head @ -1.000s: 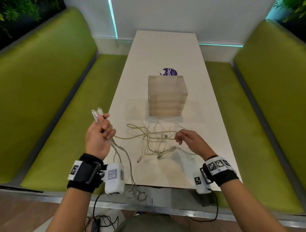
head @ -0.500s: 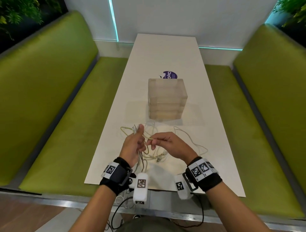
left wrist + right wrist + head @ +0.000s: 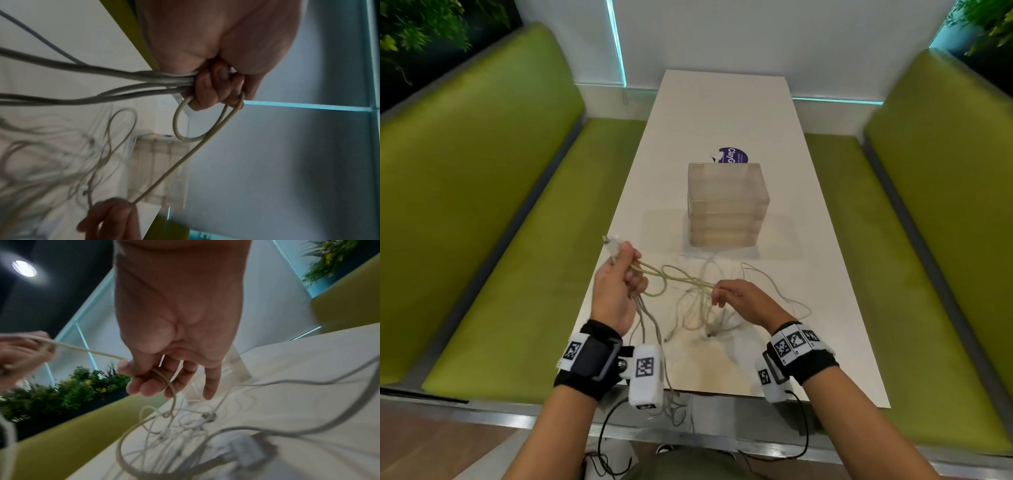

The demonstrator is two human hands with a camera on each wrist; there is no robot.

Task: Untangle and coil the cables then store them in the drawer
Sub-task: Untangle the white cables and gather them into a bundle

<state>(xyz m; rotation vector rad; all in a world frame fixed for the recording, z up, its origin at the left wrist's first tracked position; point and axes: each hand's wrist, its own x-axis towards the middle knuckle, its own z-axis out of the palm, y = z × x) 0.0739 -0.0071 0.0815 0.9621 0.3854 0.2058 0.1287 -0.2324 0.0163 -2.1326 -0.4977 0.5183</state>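
Left hand [image 3: 616, 284] clenches bundled cables [image 3: 654, 274] (ends protruding); right hand [image 3: 743, 301] pinches one strand.

Around you, itemised: one long white table [image 3: 722, 113], running from your near edge to the far wall; a purple round sticker [image 3: 734, 155] with white lettering on the tabletop, partly hidden behind the clear box; two green upholstered benches, one on your left [image 3: 493, 212] and one on your right [image 3: 928, 212], each with a tall padded backrest; a pale wall [image 3: 774, 37] at the table's far end, crossed by glowing teal light strips [image 3: 616, 44]; leafy green plants [image 3: 421, 27] above the left backrest and more at the upper right corner [image 3: 986, 20]; a round ceiling lamp [image 3: 24, 268] lit overhead, seen from your right wrist
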